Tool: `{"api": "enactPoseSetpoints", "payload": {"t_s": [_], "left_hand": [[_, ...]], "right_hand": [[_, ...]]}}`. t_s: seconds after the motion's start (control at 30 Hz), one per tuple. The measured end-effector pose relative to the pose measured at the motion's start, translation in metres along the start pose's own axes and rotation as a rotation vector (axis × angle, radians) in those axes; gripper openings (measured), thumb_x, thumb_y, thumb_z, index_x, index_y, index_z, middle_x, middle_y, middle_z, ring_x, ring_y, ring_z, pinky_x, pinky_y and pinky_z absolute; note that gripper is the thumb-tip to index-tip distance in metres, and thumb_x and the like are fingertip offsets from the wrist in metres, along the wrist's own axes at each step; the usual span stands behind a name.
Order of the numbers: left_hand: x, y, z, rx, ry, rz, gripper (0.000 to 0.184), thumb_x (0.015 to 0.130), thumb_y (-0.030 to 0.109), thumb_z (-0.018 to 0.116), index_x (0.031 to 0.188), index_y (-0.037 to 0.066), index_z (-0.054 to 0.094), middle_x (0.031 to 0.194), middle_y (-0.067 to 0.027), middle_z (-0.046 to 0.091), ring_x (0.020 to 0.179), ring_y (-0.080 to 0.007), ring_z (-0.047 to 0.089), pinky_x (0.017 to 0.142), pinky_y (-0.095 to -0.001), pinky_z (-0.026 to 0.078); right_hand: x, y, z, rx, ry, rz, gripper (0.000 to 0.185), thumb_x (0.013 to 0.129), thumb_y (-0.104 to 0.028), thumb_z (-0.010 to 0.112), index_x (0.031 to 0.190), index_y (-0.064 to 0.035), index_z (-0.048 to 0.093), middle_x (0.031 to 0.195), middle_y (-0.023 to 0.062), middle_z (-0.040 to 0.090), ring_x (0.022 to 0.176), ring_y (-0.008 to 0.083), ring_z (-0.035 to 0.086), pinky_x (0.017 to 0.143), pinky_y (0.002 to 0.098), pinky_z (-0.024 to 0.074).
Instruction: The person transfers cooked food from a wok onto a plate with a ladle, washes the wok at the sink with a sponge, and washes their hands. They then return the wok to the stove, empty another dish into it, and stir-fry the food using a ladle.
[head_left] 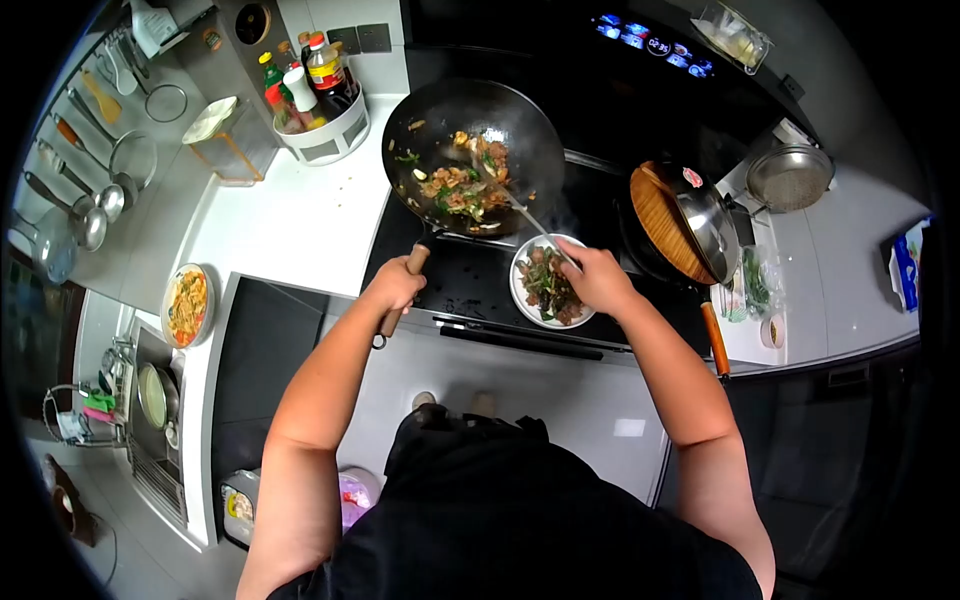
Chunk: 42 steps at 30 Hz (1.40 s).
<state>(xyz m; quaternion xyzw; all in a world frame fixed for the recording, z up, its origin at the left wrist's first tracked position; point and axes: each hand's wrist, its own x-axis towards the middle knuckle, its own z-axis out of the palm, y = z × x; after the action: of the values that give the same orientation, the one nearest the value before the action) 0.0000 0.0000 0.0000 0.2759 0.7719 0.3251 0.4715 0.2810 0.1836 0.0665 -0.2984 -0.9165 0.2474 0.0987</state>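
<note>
My left hand (397, 285) is closed round the wooden handle of a dark wok (535, 130), which stands tilted on the stove. Meat, greens and pale slices lie in the wok as a stir-fry (470, 190). In my right hand (600, 278) is the thin handle of a metal spatula (530, 215); its head reaches into the food and is partly hidden. Just below that hand, a white plate (517, 290) of cooked meat and greens (550, 288) rests on the stove's front part.
Right of the plate stands a second pan with a wooden lid (665, 225) and an orange handle (715, 335). A white caddy of bottles (335, 135) is behind left. A bowl of noodles (188, 305) sits by the sink (150, 440). Ladles (92, 225) hang on the left wall.
</note>
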Motion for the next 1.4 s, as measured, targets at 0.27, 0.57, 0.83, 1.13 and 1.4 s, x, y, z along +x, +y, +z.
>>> {"api": "enactPoseSetpoints", "payload": {"t_s": [0.27, 0.57, 0.83, 1.13, 1.4], "left_hand": [[0.006, -0.002, 0.004, 0.007, 0.014, 0.020, 0.022, 0.081, 0.008, 0.058, 0.102, 0.000, 0.054, 0.066, -0.0080, 0.055, 0.044, -0.0177, 0.052, 0.039, -0.0323, 0.046], [0.005, -0.003, 0.006, 0.038, 0.023, 0.049, 0.017, 0.081, 0.009, 0.060, 0.095, 0.000, 0.055, 0.065, -0.0096, 0.056, 0.045, -0.0196, 0.054, 0.040, -0.0332, 0.047], [0.010, -0.006, 0.006, 0.015, 0.005, 0.054, 0.022, 0.081, 0.008, 0.059, 0.101, -0.001, 0.053, 0.064, -0.0099, 0.055, 0.046, -0.0196, 0.055, 0.039, -0.0331, 0.046], [0.008, -0.003, 0.005, -0.002, 0.002, 0.082, 0.025, 0.081, 0.008, 0.060, 0.103, -0.003, 0.053, 0.064, -0.0105, 0.056, 0.046, -0.0196, 0.056, 0.039, -0.0330, 0.048], [0.006, -0.002, 0.004, 0.002, -0.016, 0.063, 0.027, 0.082, 0.007, 0.059, 0.106, -0.003, 0.052, 0.064, -0.0106, 0.056, 0.047, -0.0197, 0.056, 0.040, -0.0329, 0.048]], "right_hand": [[0.031, -0.040, 0.046, 0.094, -0.072, 0.155, 0.050, 0.091, -0.018, 0.056, 0.140, -0.0204, 0.044, 0.087, 0.0256, 0.064, 0.073, 0.0368, 0.064, 0.068, 0.0433, 0.0506], [-0.035, 0.012, -0.042, -0.522, 0.011, -0.012, 0.049, 0.085, -0.016, 0.059, 0.133, -0.0201, 0.052, 0.074, 0.0150, 0.067, 0.063, 0.0330, 0.064, 0.060, 0.0442, 0.0528], [-0.001, -0.012, -0.008, -0.237, -0.052, 0.212, 0.042, 0.090, -0.020, 0.054, 0.131, -0.0121, 0.054, 0.089, 0.0201, 0.068, 0.078, 0.0334, 0.067, 0.074, 0.0435, 0.0532], [-0.014, -0.006, 0.006, -0.094, 0.098, 0.352, 0.038, 0.091, -0.020, 0.055, 0.127, -0.0088, 0.057, 0.097, 0.0254, 0.065, 0.091, 0.0407, 0.063, 0.082, 0.0426, 0.0504], [-0.033, -0.040, -0.004, 0.751, -0.307, 0.609, 0.040, 0.099, -0.017, 0.046, 0.138, -0.0134, 0.047, 0.062, 0.0032, 0.051, 0.041, 0.0105, 0.043, 0.038, 0.0249, 0.0348]]}}
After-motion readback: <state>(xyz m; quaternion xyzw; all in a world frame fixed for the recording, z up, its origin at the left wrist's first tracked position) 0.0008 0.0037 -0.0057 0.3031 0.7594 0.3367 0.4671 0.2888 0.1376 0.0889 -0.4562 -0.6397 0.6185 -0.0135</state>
